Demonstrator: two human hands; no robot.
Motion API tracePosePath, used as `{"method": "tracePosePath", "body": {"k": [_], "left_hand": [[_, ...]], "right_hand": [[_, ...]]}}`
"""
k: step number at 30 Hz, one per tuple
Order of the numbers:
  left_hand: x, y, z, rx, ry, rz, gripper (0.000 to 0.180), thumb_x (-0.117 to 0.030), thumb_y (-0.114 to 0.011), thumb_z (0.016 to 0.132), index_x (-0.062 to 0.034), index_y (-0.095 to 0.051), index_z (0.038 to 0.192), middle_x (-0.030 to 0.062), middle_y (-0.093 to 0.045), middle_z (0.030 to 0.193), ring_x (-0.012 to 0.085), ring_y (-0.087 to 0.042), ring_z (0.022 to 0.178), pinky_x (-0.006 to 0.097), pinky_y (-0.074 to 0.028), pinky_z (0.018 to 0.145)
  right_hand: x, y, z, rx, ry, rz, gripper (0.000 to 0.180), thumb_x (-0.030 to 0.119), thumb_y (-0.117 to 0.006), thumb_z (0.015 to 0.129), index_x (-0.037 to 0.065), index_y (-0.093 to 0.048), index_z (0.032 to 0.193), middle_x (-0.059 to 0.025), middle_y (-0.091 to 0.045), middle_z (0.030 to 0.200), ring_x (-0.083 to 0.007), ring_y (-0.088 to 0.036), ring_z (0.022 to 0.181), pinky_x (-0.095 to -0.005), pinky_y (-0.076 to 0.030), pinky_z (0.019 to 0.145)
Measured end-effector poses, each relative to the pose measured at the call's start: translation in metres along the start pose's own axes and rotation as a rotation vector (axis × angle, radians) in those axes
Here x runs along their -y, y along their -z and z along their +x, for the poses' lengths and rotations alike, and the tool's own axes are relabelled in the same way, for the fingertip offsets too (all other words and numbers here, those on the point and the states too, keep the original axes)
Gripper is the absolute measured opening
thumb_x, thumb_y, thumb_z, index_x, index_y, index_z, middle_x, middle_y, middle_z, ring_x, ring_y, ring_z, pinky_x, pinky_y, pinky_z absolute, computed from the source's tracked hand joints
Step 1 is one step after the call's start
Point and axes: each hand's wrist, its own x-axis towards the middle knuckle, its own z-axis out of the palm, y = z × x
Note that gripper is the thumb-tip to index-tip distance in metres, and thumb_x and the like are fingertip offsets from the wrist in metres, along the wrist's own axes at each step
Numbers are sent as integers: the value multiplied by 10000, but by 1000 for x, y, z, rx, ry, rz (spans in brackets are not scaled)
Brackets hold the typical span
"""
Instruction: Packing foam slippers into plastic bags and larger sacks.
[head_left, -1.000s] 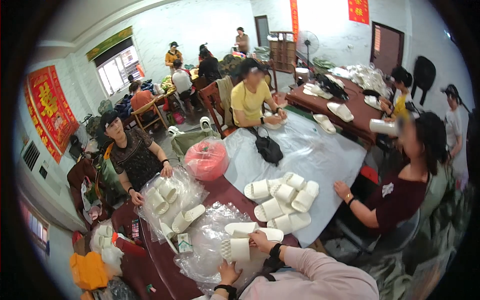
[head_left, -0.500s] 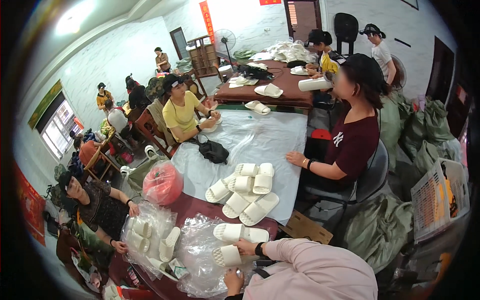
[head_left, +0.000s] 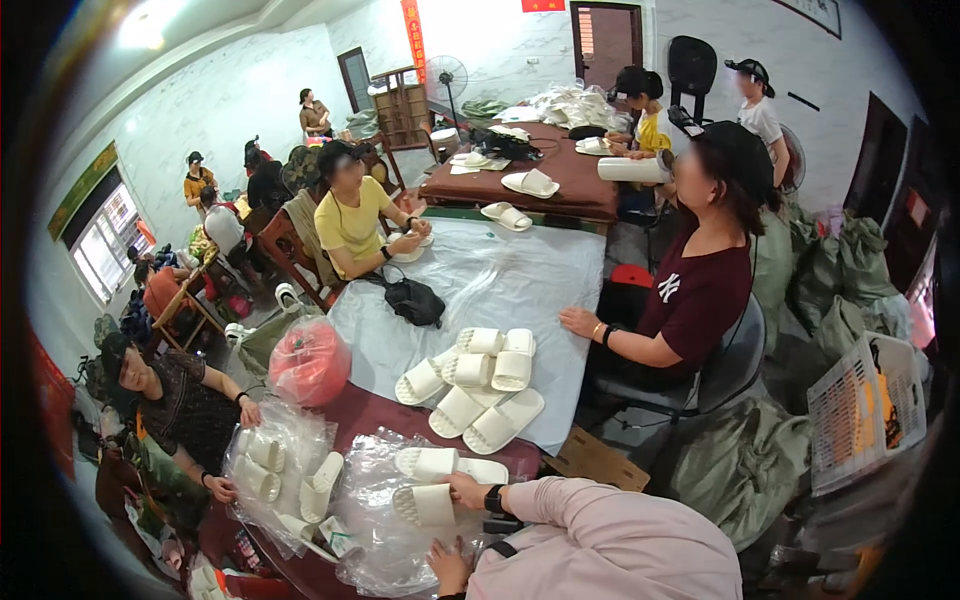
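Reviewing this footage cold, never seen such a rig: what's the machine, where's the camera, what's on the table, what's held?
No machine: these are a person's two bare hands. There is one view, from the left of two fisheye cameras worn on the head, so straight edges bend near the rim. The right hand, below a pale pink sleeve, is on a white slipper; its fingers are partly hidden, so how firm the grip is can't be told. The left hand is spread at clear plastic and holds no slipper. Beyond, more white slippers are piled on a pale sheet.
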Motion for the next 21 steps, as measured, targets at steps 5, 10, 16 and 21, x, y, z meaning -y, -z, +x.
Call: {"method": "tracePosePath", "body": {"k": [5, 10, 16, 21], "left_hand": [[-12, 1, 6, -184, -23, 107, 558, -495, -539, 785, -185, -519, 1247, 304, -369, 1313, 430, -374, 1208, 550, -250, 1000], [-14, -25, 45, -338, -304, 366, 565, -462, -501, 824, -180, -416, 1306, 294, -359, 1318, 446, -399, 1167, 537, -344, 925], [12, -30, 26, -293, -205, 565, 698, -524, -507, 776, -151, -359, 1348, 302, -453, 1197, 436, -469, 1054, 547, -421, 778], [42, -40, 38, -240, -150, 586, 584, -405, -490, 800, -144, -394, 1313, 272, -491, 1116, 427, -467, 1026, 543, -428, 744]], "right_hand": [[0, 11, 16, 27, -72, -133, 247, 221, -560, 837, 85, -476, 1026, -49, -512, 838, -177, -491, 697, -324, -405, 613], [-11, 73, 83, 244, 516, -601, 225, 164, -537, 821, 84, -462, 1018, -62, -477, 769, -185, -490, 628, -298, -401, 537], [27, -5, 2, 364, -109, -400, 352, 212, -521, 820, 45, -412, 1111, -63, -430, 965, -170, -471, 740, -312, -442, 640], [29, -7, -19, 327, -10, -529, 378, 204, -520, 813, 46, -429, 1144, -77, -490, 909, -195, -515, 740, -332, -462, 603]]}}
